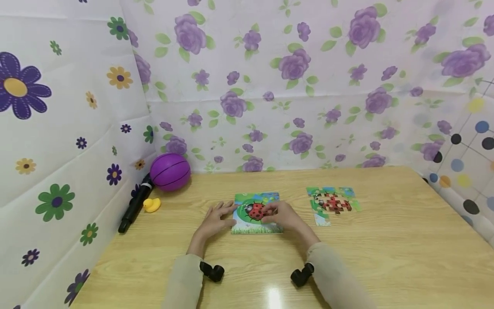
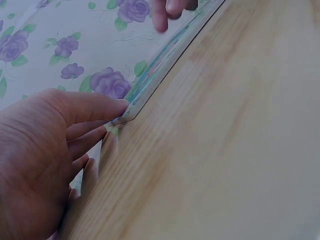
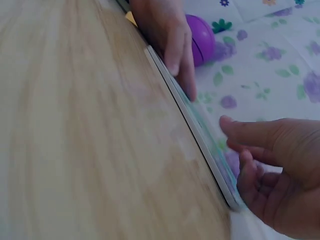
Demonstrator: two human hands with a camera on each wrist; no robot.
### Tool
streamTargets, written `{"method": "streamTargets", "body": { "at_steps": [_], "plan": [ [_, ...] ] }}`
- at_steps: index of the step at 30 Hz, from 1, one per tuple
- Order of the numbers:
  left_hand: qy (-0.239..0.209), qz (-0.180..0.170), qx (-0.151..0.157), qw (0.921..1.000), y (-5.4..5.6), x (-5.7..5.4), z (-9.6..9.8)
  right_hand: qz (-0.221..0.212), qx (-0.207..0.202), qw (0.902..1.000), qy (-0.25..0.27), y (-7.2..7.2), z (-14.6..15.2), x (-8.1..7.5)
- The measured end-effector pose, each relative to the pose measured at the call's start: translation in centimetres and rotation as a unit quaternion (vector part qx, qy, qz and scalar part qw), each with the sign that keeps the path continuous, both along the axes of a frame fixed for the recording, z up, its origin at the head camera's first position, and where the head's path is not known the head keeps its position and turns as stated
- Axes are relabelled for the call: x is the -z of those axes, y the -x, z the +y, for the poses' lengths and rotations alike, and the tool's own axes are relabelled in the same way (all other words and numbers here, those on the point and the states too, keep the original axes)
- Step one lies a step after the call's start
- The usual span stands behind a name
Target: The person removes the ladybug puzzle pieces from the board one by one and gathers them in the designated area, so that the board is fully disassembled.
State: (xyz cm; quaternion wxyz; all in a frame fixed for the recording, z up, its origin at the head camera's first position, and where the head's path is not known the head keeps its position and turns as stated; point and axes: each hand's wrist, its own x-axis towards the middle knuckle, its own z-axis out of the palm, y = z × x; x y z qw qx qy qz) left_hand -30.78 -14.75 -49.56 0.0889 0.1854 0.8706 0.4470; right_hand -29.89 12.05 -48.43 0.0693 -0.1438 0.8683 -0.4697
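A flat picture puzzle board [image 1: 247, 227] with a red ladybug on a green leaf lies on the wooden table. My left hand [image 1: 214, 221] rests at the board's left edge with its fingers spread. In the left wrist view, the left thumb [image 2: 100, 106] touches the board's corner. My right hand [image 1: 285, 215] is over the right part of the ladybug, its fingers loosely bent. No piece shows between the right thumb [image 3: 247, 131] and fingers in the right wrist view. To the right lies a second, partly assembled ladybug puzzle [image 1: 322, 206] with gaps between its pieces.
A purple ball [image 1: 170, 171], a yellow rubber duck [image 1: 152, 204] and a black stick-like object [image 1: 135, 207] sit at the table's left side. Flowered cloth [image 1: 247, 103] hangs behind the wooden table [image 1: 401, 240].
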Motion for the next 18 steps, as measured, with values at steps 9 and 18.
{"method": "streamTargets", "body": {
  "at_steps": [9,18],
  "plan": [
    [0.004,0.0,-0.006,1.0,0.3,0.0,0.2,-0.025,-0.016,0.9972,-0.068,-0.3,-1.5,-0.6],
    [0.002,-0.004,-0.009,0.9999,0.3,-0.1,0.2,-0.01,-0.028,0.9973,-0.066,-0.1,-1.5,-0.2]
  ]
}}
